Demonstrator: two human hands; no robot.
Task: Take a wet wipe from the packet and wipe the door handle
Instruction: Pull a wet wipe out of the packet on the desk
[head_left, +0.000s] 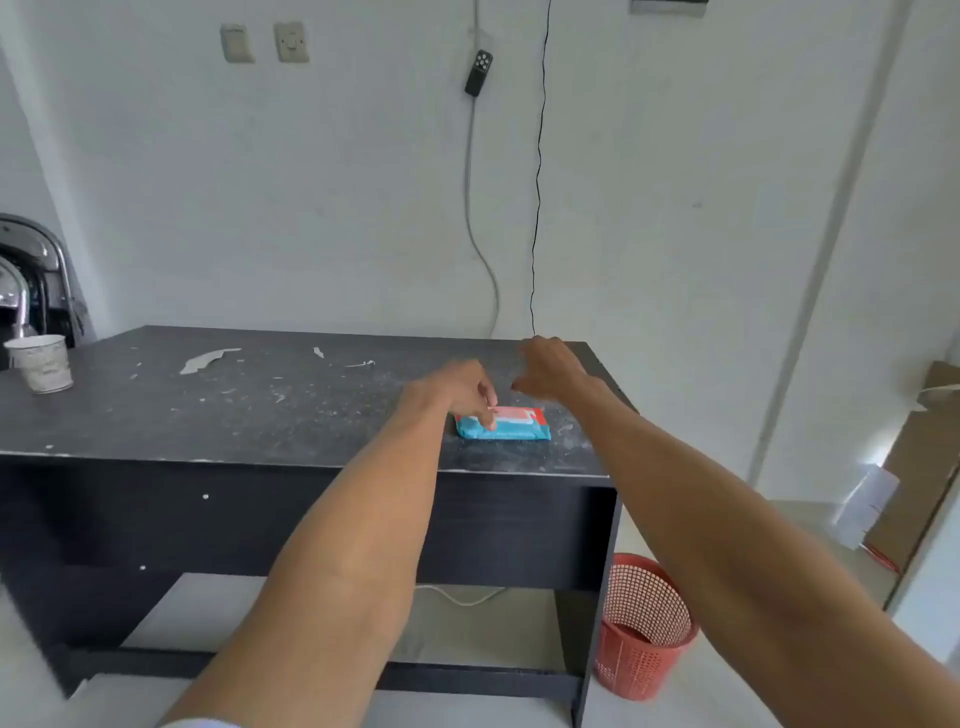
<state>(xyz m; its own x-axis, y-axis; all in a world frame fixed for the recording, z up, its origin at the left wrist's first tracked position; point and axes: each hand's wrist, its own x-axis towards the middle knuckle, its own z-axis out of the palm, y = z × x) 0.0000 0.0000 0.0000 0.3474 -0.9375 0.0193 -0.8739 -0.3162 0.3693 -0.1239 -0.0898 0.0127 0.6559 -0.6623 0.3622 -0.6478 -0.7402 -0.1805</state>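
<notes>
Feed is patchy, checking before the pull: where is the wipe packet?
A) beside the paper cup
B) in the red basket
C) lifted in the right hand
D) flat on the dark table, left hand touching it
D: the wipe packet lies flat on the table, the left hand touching its left end.

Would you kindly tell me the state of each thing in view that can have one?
wet wipe packet, flat on the desk, flap unclear
left hand, fingertips on the packet's top, pinch unclear
right hand, above the desk beyond the packet, loosely curled, holding nothing
paper cup, upright at the desk's left edge
red basket, upright on the floor beside the desk
</notes>
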